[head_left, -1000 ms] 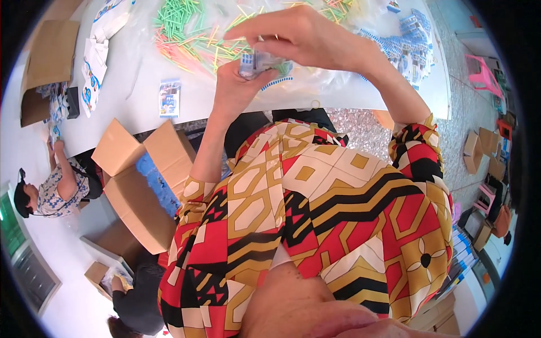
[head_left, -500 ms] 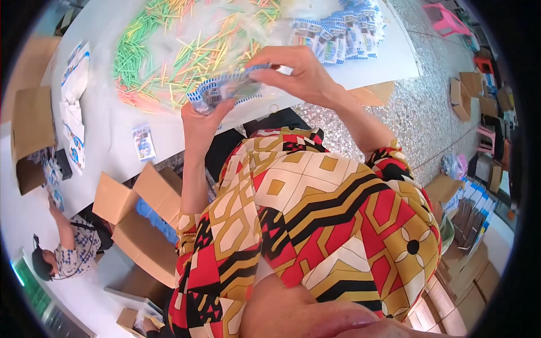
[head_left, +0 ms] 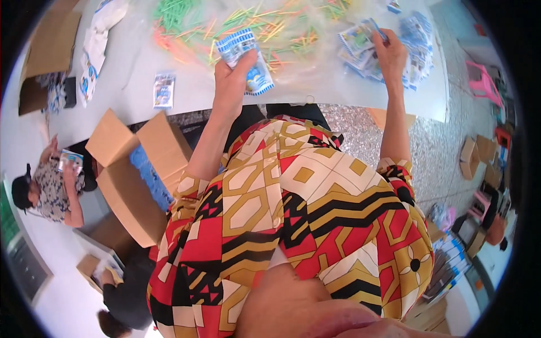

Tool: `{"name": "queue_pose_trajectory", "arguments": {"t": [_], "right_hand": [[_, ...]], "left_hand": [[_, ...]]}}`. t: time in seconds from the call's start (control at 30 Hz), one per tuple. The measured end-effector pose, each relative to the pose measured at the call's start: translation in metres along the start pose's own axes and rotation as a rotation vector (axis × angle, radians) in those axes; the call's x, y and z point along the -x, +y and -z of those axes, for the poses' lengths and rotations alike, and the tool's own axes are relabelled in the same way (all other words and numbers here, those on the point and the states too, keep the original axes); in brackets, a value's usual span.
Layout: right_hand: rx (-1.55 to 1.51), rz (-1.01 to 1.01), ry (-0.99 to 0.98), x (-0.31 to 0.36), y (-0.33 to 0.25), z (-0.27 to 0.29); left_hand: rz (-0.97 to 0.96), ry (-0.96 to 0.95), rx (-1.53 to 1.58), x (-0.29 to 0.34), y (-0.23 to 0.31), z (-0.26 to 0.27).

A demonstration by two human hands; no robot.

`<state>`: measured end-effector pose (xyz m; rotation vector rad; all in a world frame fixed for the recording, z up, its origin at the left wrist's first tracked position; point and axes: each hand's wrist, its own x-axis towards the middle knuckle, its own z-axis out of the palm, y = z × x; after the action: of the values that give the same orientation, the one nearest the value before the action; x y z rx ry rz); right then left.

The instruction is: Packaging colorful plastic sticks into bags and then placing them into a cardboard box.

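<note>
Over table (head_left: 194,93), left hand (head_left: 230,87) holds packet (head_left: 236,48) (blue print).

From mid-view, the white table (head_left: 131,76) bears slim coloured sticks (head_left: 265,21) at eleven to one o'clock, heaped blue-and-white sachets (head_left: 418,53) near two, a thin ring (head_left: 310,103) at one by the near edge, a single sachet (head_left: 164,92) at ten, and printed white bags (head_left: 97,52) farther out at ten.
</note>
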<state>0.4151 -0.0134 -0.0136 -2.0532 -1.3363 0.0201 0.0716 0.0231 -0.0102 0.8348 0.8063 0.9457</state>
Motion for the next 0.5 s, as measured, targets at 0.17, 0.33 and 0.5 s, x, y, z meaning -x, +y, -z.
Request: {"name": "queue_pose_trajectory", "arguments": {"t": [0.17, 0.33, 0.5], "right_hand": [[0.271, 0.301, 0.258, 0.005, -0.042, 0.011], [-0.351, 0.352, -0.187, 0.031, -0.116, -0.007], [-0.578, 0.285, -0.607, 0.046, -0.173, -0.022]], "left_hand": [[-0.088, 0.072, -0.076, 0.001, 0.001, 0.002], [-0.122, 0.052, -0.051, 0.004, 0.003, 0.0], [-0.137, 0.005, -0.092, 0.007, 0.004, 0.001]]}}
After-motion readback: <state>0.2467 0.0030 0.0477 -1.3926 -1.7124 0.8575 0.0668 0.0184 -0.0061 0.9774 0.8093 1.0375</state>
